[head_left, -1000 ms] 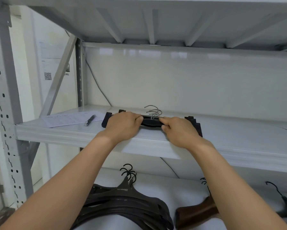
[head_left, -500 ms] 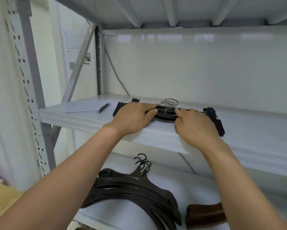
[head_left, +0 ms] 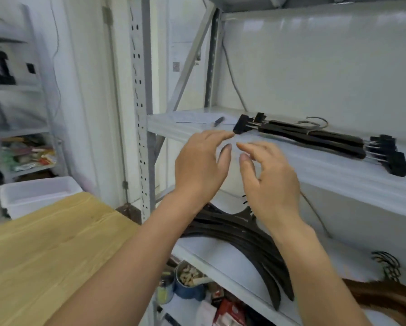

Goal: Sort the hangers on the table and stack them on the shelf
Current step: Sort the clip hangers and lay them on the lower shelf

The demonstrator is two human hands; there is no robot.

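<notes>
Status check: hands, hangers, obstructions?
Left hand and right hand open, holding nothing. Black clip hangers with metal hooks stacked on grey metal shelf, clear of both hands. Dark pen lies left of stack.

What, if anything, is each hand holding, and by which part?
Nothing: the left hand and right hand are both empty; the clip hangers lie on the shelf.

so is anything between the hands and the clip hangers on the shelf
Nothing visible. The left hand and right hand hover empty before the shelf edge, the clip hangers lying bare on it. The pen lies beside them, not between.
</notes>
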